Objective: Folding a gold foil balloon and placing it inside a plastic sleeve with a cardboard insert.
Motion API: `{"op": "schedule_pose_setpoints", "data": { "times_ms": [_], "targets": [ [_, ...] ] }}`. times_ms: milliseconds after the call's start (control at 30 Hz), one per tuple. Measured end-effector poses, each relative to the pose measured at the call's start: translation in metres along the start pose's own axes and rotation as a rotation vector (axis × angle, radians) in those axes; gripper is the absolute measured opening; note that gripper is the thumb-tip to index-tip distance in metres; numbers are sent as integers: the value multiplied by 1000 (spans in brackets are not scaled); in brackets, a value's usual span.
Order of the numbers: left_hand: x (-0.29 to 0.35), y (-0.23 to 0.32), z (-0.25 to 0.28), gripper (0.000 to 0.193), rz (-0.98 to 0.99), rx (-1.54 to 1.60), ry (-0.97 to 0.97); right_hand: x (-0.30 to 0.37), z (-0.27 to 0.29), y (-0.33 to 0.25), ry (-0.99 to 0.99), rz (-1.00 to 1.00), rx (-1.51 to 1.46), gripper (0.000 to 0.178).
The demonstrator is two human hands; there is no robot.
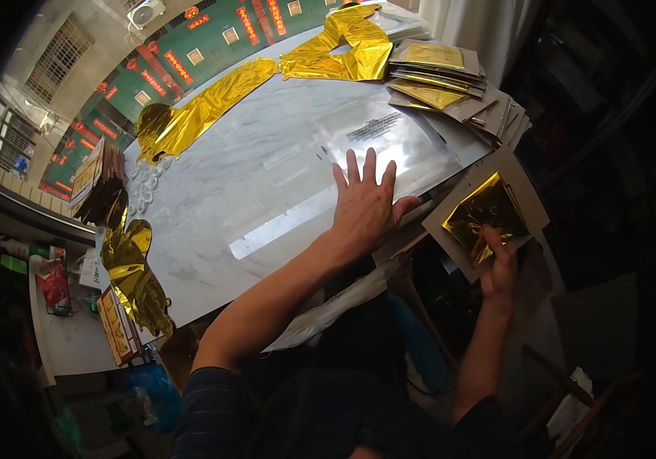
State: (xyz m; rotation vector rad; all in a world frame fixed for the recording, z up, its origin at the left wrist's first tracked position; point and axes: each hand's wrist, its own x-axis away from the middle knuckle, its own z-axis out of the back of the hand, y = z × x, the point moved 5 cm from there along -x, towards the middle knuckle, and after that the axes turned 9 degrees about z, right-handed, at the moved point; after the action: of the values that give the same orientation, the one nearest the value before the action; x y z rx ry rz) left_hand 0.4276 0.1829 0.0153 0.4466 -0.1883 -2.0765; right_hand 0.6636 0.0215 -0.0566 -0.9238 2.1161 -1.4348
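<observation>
My left hand [364, 200] lies palm down with its fingers spread, over the near edge of clear plastic bags [427, 153] on the marble-patterned table. Off the table's right edge, my right hand [500, 266] has thumb and fingers closed on a folded gold foil sheet [499, 200]. The foil sits against a square brown card [528, 191], whose border shows all round it. Some of the right fingers are hidden, so I cannot tell whether they grip the card too.
Stacked cards with gold foil [435, 76] stand at the table's back right. Gold foil balloons [221, 99] line the far edge, another foil balloon [137, 275] hangs over the left edge, and small clear rings [143, 187] lie near it. Card bundles [97, 180] stand at the left.
</observation>
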Motion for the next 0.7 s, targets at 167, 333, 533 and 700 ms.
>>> {"op": "schedule_pose_setpoints", "data": {
  "times_ms": [167, 333, 533, 700],
  "targets": [
    [-39, -2, 34, 35, -104, 65, -59, 15, 8, -2, 27, 3, 24, 12],
    [-62, 2, 18, 33, -195, -166, -138, 21, 8, -2, -29, -21, 19, 11],
    [-70, 7, 21, 32, -234, -102, -118, 24, 22, 14, 41, 10, 37, 9],
    [-78, 3, 11, 21, -275, -139, -14, 31, 9, 9, -63, -82, -8, 9]
  ]
}}
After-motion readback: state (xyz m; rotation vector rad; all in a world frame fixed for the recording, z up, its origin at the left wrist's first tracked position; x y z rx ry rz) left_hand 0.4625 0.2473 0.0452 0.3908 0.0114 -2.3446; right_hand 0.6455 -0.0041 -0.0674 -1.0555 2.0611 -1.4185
